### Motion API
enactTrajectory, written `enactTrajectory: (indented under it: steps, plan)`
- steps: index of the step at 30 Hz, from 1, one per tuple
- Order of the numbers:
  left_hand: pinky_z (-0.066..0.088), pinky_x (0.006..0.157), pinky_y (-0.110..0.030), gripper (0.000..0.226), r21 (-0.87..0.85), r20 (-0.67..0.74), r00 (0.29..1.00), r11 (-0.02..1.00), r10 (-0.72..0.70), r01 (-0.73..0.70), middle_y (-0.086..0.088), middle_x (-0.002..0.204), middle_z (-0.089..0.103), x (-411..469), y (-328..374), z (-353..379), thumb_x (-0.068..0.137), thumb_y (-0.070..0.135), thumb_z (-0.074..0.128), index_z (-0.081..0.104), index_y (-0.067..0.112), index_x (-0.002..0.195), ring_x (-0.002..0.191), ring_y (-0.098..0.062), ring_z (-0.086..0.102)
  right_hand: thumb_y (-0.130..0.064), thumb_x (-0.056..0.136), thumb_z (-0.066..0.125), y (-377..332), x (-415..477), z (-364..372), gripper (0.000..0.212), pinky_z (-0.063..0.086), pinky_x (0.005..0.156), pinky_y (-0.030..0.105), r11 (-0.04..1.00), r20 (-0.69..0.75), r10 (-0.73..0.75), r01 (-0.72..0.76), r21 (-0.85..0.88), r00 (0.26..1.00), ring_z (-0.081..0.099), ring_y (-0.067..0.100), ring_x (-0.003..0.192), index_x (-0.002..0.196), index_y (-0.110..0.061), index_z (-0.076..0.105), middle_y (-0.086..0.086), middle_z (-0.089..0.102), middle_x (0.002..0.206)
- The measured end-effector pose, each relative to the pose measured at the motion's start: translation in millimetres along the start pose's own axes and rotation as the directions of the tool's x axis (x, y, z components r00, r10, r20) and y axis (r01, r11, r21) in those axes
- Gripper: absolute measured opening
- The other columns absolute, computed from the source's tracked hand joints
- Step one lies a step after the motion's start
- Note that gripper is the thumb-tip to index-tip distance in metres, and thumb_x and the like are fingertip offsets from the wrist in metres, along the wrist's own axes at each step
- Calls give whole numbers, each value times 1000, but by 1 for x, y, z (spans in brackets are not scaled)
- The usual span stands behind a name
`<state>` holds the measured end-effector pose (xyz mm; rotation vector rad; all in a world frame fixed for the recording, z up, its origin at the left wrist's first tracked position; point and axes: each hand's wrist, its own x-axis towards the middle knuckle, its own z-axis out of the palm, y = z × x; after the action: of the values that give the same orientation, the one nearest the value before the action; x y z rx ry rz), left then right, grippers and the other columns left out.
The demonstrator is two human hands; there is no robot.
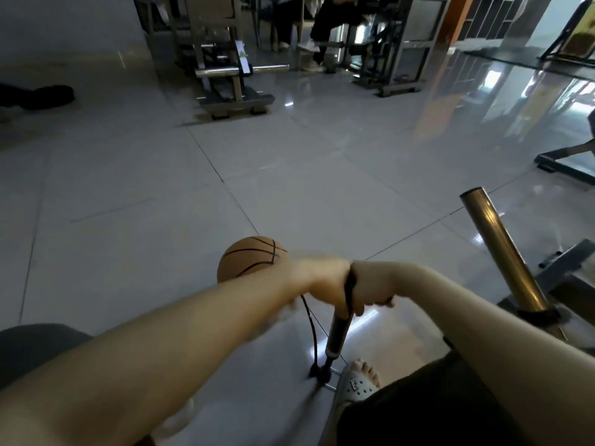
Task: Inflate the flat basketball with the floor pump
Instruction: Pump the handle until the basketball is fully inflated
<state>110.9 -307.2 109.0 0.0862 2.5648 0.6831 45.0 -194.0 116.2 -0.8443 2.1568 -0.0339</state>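
Note:
An orange basketball (pixel 249 257) with black seams lies on the tiled floor, partly hidden behind my left forearm. The floor pump (pixel 338 336) stands just right of it, its dark barrel upright and its base under a foot in a light clog (pixel 357 381). A thin black hose (pixel 311 326) runs up from the pump base towards the ball. My left hand (pixel 322 278) and my right hand (pixel 373 284) sit side by side, both gripping the pump handle, which is almost wholly hidden in my fists.
A brass-coloured metal tube (pixel 502 252) of a gym machine slants up at the right. More steel gym machines (pixel 225 59) stand at the back, with a seated person's legs (pixel 325 30) behind them. A dark frame (pixel 566 162) lies at the far right.

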Motion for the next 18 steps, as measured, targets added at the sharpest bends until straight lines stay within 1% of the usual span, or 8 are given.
enactTrajectory:
  steps: [3, 5, 6, 9, 12, 14, 16, 18]
  plan:
    - [50, 55, -20, 29, 37, -30, 1000, 999, -4, 6, 10, 75, 65, 4, 5, -17, 74, 29, 87, 74, 19, 98, 62, -5, 61, -2, 71, 67, 1, -10, -16, 7, 34, 43, 23, 994, -9, 1, 0, 110, 1000, 37, 16, 42, 75, -4, 62, 5, 45, 57]
    - [59, 66, -31, 34, 94, -15, 1000, 995, -11, 12, 5, 82, 70, 11, 1, 0, 71, 38, 86, 75, 22, 99, 71, -15, 67, -2, 70, 67, 5, -3, -1, 6, 35, 43, 22, 995, 12, 21, -22, 99, 1000, 38, 16, 40, 70, -5, 62, 5, 46, 56]
    - [58, 63, -34, 34, 148, -22, 1000, 989, -14, 17, 5, 80, 71, 16, -3, 13, 70, 44, 85, 75, 25, 96, 71, -17, 67, -3, 70, 68, 8, 5, 10, 7, 36, 44, 22, 997, 16, 31, -32, 75, 999, 40, 17, 39, 67, -5, 62, 5, 47, 55]
    - [41, 47, -26, 34, 293, -112, 993, 955, -19, 52, 5, 67, 62, 29, -21, 52, 73, 58, 77, 62, 27, 78, 56, -16, 57, -7, 67, 68, 18, 32, 39, 14, 41, 50, 27, 998, 15, 43, -43, 46, 999, 45, 20, 40, 77, 3, 69, 5, 49, 50]
    - [36, 48, -25, 35, 360, -141, 990, 931, -13, 63, 2, 71, 61, 41, -38, 84, 82, 56, 69, 64, 22, 86, 63, -20, 61, -9, 69, 67, 29, 54, 64, 5, 46, 54, 26, 999, 3, 31, -31, 19, 1000, 51, 19, 46, 69, -4, 66, 1, 53, 46]
    - [36, 47, -25, 26, 372, -138, 990, 924, -39, 88, -3, 75, 62, 44, -43, 97, 86, 45, 67, 64, 19, 89, 72, -25, 67, -9, 75, 66, 32, 63, 80, 3, 45, 58, 25, 1000, -1, 14, -14, 11, 1000, 55, 18, 60, 76, -11, 65, 4, 61, 65]
    - [41, 52, -26, 21, 362, -131, 988, 925, -76, 119, -6, 82, 67, 47, -45, 109, 86, 37, 67, 66, 17, 92, 76, -26, 68, -11, 81, 65, 34, 72, 93, 14, 46, 68, 29, 1000, 16, 22, -21, -8, 1000, 56, 19, 76, 95, -11, 67, 8, 62, 85]
    - [45, 57, -29, 18, 361, -120, 990, 926, -69, 109, -3, 75, 61, 50, -50, 117, 85, 35, 68, 64, 18, 88, 68, -25, 61, -15, 83, 64, 35, 77, 100, 18, 47, 73, 30, 1000, 10, 19, -19, -17, 1000, 56, 19, 82, 101, -13, 65, 7, 58, 89]
